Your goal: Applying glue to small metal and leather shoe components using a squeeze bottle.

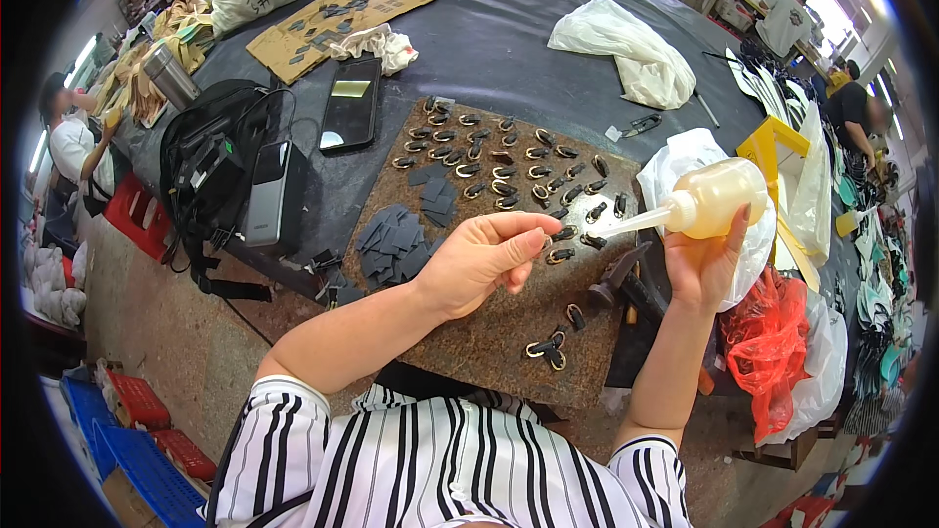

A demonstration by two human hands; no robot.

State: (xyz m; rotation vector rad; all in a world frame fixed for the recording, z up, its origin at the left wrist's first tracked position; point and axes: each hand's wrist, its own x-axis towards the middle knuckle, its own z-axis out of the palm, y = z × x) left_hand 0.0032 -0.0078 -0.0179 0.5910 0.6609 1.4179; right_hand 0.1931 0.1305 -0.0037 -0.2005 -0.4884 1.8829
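Note:
My right hand (702,264) grips a translucent squeeze bottle (722,198) of pale amber liquid, tilted so its long thin nozzle points left and down. The nozzle tip hovers among small black folded tabs with gold-coloured rings (592,241). My left hand (481,262) is closed, thumb and index finger together, its fingertips right at one such tab (564,233); whether it is held between them I cannot make out. Many more ringed tabs stand in loose rows on a worn brown board (509,332). Flat dark rectangular pieces (393,242) are heaped at the board's left.
A hammer (618,274) lies at the board's right edge. White plastic bags (626,49) and a red bag (768,352) are on the right. Phone (350,103), power bank (274,198), black backpack (210,137) and cardboard (337,24) lie leftward. Other people stand at both sides.

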